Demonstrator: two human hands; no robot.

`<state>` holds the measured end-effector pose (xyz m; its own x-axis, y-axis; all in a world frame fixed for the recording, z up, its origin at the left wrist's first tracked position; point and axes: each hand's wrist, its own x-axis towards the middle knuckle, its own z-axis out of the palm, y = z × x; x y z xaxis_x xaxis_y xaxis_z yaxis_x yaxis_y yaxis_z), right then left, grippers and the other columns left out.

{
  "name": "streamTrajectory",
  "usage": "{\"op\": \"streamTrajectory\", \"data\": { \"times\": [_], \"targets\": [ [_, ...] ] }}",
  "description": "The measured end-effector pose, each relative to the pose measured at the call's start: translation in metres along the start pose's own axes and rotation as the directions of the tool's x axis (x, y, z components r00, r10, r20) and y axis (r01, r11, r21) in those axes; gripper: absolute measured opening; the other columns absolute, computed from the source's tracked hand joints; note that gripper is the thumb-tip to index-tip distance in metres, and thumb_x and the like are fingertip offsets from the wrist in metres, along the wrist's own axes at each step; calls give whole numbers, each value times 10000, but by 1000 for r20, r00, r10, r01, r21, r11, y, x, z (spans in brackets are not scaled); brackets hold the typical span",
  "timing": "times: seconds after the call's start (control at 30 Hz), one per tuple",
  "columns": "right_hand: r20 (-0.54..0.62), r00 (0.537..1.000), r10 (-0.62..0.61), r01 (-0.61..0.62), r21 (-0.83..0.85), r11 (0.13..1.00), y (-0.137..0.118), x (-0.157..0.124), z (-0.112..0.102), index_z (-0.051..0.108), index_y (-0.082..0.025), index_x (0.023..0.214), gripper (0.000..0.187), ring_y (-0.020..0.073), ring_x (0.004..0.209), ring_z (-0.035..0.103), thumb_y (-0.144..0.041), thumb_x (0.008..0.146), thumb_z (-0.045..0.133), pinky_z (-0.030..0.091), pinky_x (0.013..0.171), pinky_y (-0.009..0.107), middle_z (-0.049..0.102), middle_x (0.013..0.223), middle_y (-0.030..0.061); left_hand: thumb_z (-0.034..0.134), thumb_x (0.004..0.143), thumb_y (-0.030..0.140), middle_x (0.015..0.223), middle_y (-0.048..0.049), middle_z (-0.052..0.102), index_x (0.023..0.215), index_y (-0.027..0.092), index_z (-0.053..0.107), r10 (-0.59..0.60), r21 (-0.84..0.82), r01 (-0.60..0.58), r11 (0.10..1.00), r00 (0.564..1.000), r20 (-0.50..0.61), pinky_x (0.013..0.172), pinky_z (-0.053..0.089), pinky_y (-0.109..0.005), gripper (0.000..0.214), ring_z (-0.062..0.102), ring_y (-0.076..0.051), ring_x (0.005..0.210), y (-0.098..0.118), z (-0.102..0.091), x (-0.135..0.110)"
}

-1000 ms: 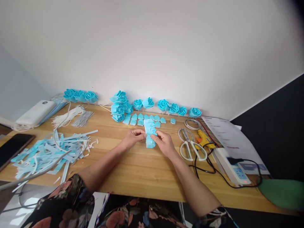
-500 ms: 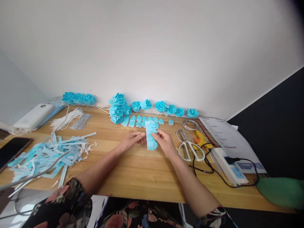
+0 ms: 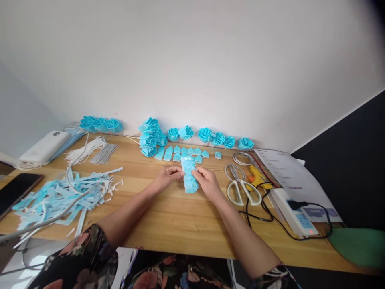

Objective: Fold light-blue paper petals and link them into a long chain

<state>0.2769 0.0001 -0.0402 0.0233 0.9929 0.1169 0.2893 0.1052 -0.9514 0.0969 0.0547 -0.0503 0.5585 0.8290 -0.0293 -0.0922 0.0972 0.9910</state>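
Between my hands, above the middle of the wooden table (image 3: 180, 228), hangs a light-blue strip of overlapping petals (image 3: 189, 176), held upright. My left hand (image 3: 170, 176) pinches its left edge between thumb and fingers. On the opposite edge my right hand (image 3: 207, 180) pinches it too, thumb in front. Just behind the strip lie rows of cut blue petal pieces (image 3: 177, 151), partly hidden by it. Finished blue fabric flowers (image 3: 149, 136) are piled behind those pieces, and more flowers (image 3: 205, 135) stand along the wall.
White-handled scissors (image 3: 240, 186), a yellow glue gun (image 3: 258, 176) and a power strip (image 3: 296, 216) with black cable lie to the right. On the left are blue and white scraps (image 3: 57, 196), wire bundles (image 3: 104, 154), a phone (image 3: 18, 192) and a white power bank (image 3: 45, 146).
The petal strip has shifted slightly left and down, tilting a little. My left fingers now reach its left edge. Both hands stay near the same spot.
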Motion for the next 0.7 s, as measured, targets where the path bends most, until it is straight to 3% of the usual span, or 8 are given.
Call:
{"op": "streamTrajectory", "data": {
  "times": [0.17,0.3,0.5,0.7],
  "targets": [
    [72,996,57,-72,229,971,2,2,-3,550,-176,704,372,139,676,462,-524,834,527,409,647,255,507,696,8,728,686,443,623,-13,611,670,119,658,7,24,-7,1000,1000,-19,635,416,-248,332,524,-106,602,-2,0,-1],
    [42,994,103,-110,296,949,2,2,-2,591,-170,741,351,134,647,472,-519,773,614,413,616,254,543,697,8,726,686,456,673,-28,642,686,122,671,3,63,-5,998,1000,30,663,430,-256,338,553,-125,650,-1,3,-3],
    [-5,995,100,-95,271,958,4,2,-1,622,-163,759,303,118,593,465,-462,737,667,386,570,241,543,656,-10,720,663,525,715,-22,659,868,138,687,-16,41,16,999,1000,14,619,424,-233,440,556,-116,637,2,2,0],
    [-7,999,44,-43,109,993,4,0,2,542,-180,655,358,99,529,390,-515,748,627,313,494,222,441,571,-41,743,643,492,662,-17,638,693,134,646,0,65,3,998,999,-49,636,429,-253,375,562,-135,646,-1,2,0]
  ]
}}
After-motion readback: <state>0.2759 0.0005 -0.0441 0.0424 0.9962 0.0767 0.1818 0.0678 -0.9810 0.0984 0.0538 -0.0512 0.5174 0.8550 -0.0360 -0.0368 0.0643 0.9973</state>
